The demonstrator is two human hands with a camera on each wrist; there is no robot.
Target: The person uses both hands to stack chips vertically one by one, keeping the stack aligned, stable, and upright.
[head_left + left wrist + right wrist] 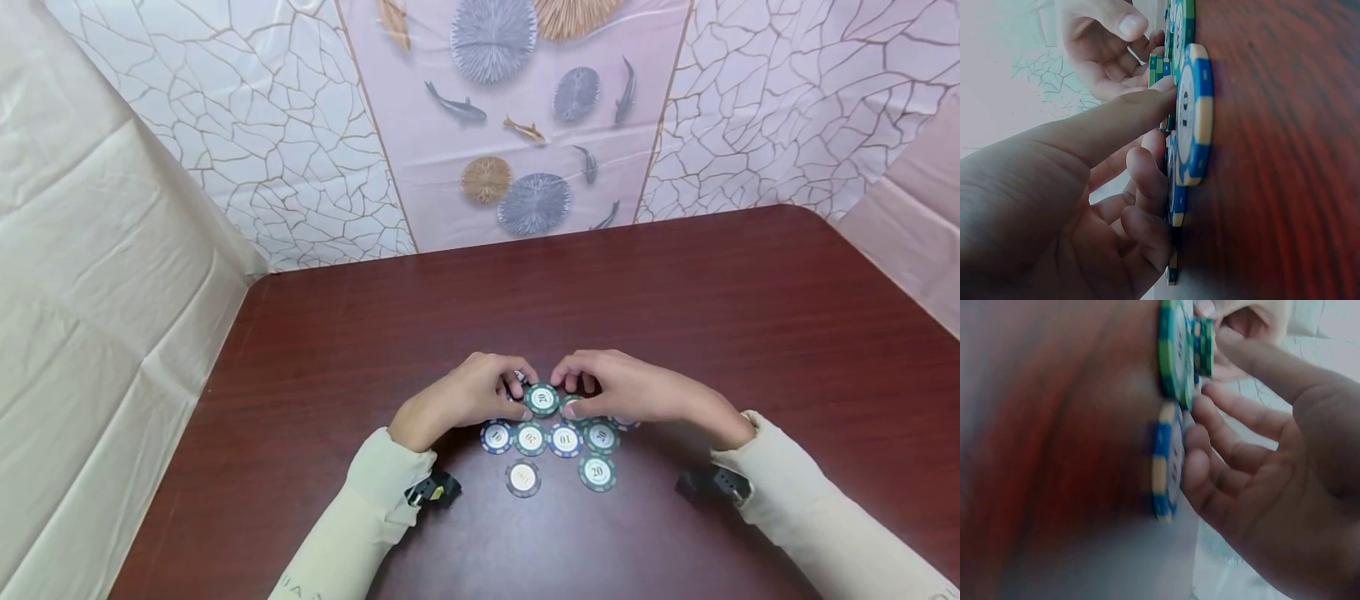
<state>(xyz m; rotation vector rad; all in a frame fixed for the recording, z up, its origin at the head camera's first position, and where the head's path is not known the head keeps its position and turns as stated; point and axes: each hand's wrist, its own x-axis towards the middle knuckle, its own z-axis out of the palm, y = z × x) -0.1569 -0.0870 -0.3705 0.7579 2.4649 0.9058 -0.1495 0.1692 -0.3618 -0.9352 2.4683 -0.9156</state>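
Note:
A small stack of poker chips with a green "20" chip [542, 400] on top stands between the two hands in the head view. My left hand [480, 390] holds this stack at its left side, thumb in front and index finger behind. From the other side, my right hand [622, 385] reaches in with fingers loosely bent. Its thumb is over a green chip [573, 407] lying on the table, and its index fingertip is close to the stack. The stack's edge [1205, 347] shows green over blue in the right wrist view. Fingers partly hide chips behind.
Nearer the body lie blue "10" chips [497, 436], more green chips [597, 472] and a dark-rimmed "100" chip [522, 478], flat on the brown table [360, 333]. Patterned cloth [300, 125] hangs behind the table, and pale cloth [82, 333] runs along its left.

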